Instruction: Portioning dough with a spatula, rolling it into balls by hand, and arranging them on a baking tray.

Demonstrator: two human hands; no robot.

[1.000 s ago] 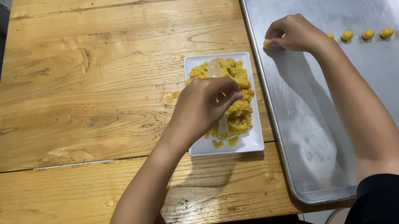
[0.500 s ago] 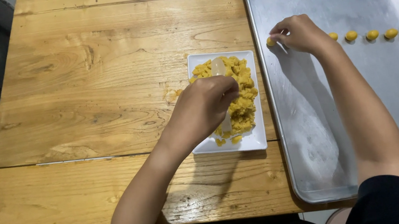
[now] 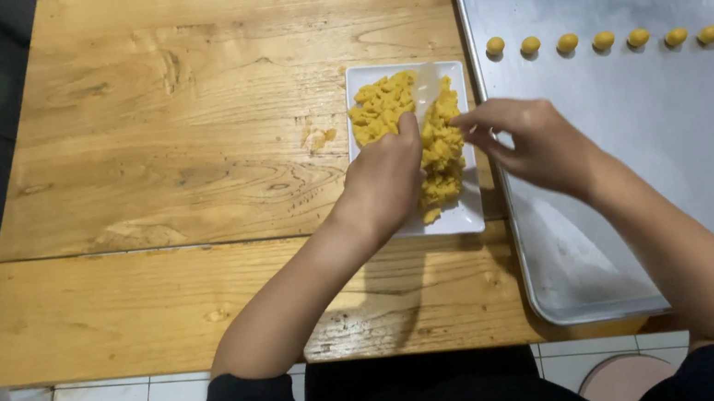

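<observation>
Left hand: the left hand point(image 3: 386, 178) lies over the lower left of a white rectangular plate point(image 3: 471, 214), fingers curled down into the yellow dough point(image 3: 441, 147). The thumb points up along the gap between the two dough heaps. The hand is loosely closed, and whether it has pinched a piece cannot be told, since the fingertips are buried under the hand.

Right hand: the right hand point(image 3: 540, 142) reaches in from the right, across the edge where plate and tray meet. It is half open, fingers spread and bent, the forefinger tip touching or almost touching the right dough heap. Nothing can be seen held in it.

Dough: crumbly yellow lumps in two heaps on the plate, a bare white strip between them at the top.

Plate: sits on a wooden table point(image 3: 184, 160), right beside the left rim of a large metal tray point(image 3: 653, 187).

Tray: holds a straight row of eight small yellow balls point(image 3: 602, 39) near its top, well apart from both hands.

Hidden or cut off: the lower left part of the plate is under the left hand; the tray runs out of view at the top and right; the person's dark sleeves are cut off at the bottom edge.
</observation>
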